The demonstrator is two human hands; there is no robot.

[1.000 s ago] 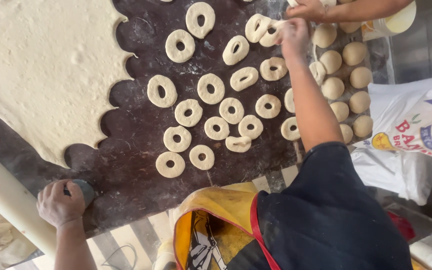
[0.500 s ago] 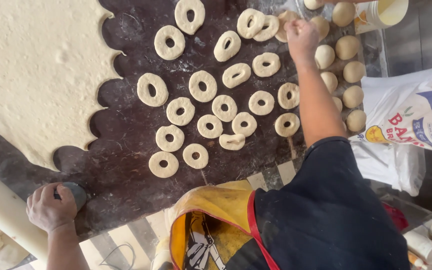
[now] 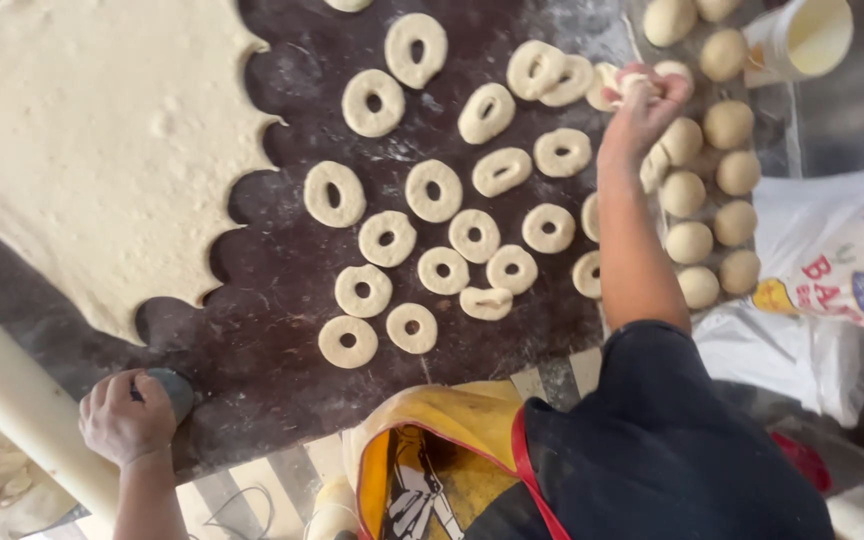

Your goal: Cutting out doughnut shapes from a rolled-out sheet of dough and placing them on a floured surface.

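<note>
Cup: a pale round cup [image 3: 800, 38] stands at the top right edge, tilted toward the camera, its inside cream-coloured; whether it holds anything cannot be told.
Sack: a white printed sack [image 3: 832, 270] lies at the right, just beside the dough balls; its contents are hidden.
Dough balls: smooth round dough balls [image 3: 722, 215] sit in rows along the right side of the board.
Right hand: the right hand [image 3: 644, 100] is raised over the top right of the board, fingers pinched together on a scrap of dough [image 3: 624, 82], near the balls.
Left hand: the left hand [image 3: 124, 418] rests at the lower left edge, fingers curled shut around a dark round cutter [image 3: 174, 388], which presses on the board.
Rings: many cut dough rings [image 3: 434, 190] lie flat across the middle, mostly apart, a few touching.
Sheet: a rolled dough sheet [image 3: 82, 150] covers the upper left, its right edge scalloped by round cut-outs.
Rolling pin: a pale rolling pin [image 3: 12, 400] lies at the far left, just beside the left hand.
Surface: a dark, flour-dusted board [image 3: 262, 340].
Apron: a yellow apron [image 3: 432, 450] with a red strap shows below.
</note>
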